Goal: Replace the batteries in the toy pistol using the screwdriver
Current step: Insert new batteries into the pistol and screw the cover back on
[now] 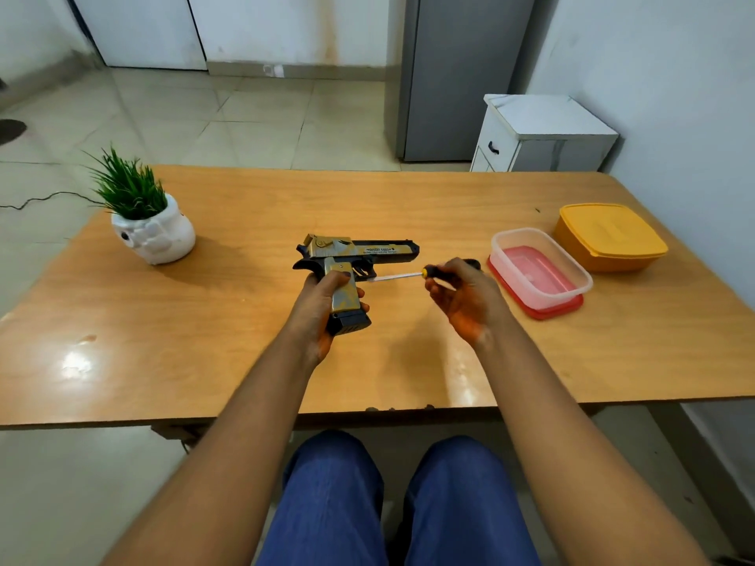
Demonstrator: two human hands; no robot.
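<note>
Far out to the left of the left hand (322,308), a white ceramic pot of green artificial grass (151,222) stands on the glossy brown wooden table (245,361), well clear of the work.

The left hand wraps the grip of the gold-and-black plastic toy pistol (355,259), thumb laid across the gold side panel, fingers curled round behind. The pistol is held above the table, barrel pointing toward the right hand and the black magazine base nearest the person.

Just right of it, the right hand (461,296) pinches the black-and-yellow handle of the screwdriver with its slim silver shaft (412,274). The fingers are curled round the handle and the palm is turned up. The shaft lies almost level, and its tip reaches in beside the trigger guard; whether it sits in a screw head cannot be told.

The step looks like seating the tip for undoing the battery cover. To do it well, the left hand should brace the pistol against the table rather than in the air, and the shaft should come square onto the screw, not at a slant. Press in before turning; small screws in plastic strip easily.

Beyond the right hand, to its right, a clear plastic box on a red lid (539,271) lies open, a fair place for the loose screw. Further right is a closed orange plastic box (610,236). No batteries are visible.
</note>
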